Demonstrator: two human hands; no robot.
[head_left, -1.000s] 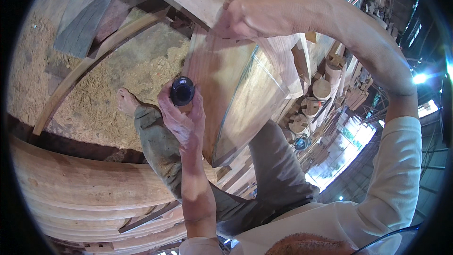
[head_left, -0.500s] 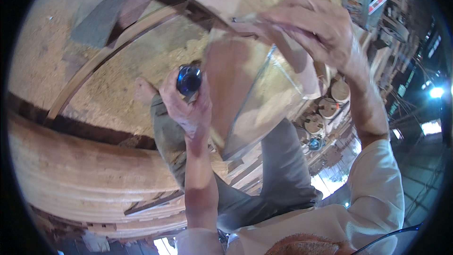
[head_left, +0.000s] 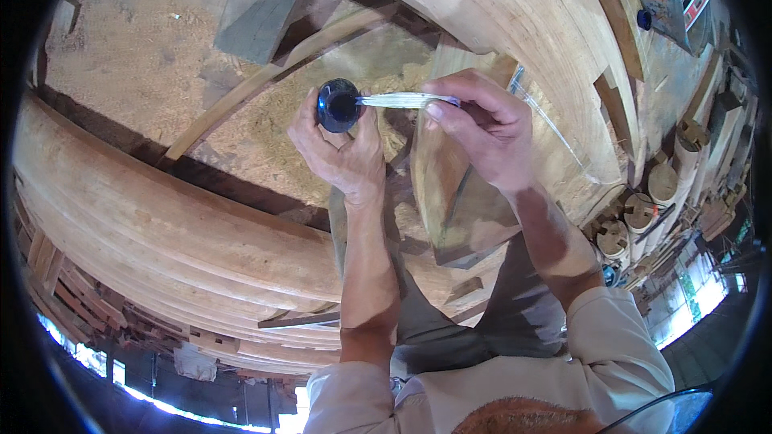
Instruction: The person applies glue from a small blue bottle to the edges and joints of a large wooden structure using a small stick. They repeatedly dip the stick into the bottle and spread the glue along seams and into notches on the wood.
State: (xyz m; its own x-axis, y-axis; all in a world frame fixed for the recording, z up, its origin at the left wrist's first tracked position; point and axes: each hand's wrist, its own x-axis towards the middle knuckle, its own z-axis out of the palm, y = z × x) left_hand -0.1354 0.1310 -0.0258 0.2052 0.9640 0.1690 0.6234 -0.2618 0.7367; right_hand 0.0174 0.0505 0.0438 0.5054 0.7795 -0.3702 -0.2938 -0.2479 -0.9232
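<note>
The right hand [head_left: 481, 124] pinches the pale stick [head_left: 396, 100], likely light and stiff, by its back end, tip at the mouth of the dark jar [head_left: 338, 107], probably slick and best held round its sides, as the left hand [head_left: 347, 157] grips it.

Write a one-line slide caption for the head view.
Left hand holding a round dark-blue container; right hand holding a slim pale stick, its tip at the container's rim.

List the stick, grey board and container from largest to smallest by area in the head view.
Grey board
Container
Stick
The last two look nearer the camera, so real sizes may differ.
</note>
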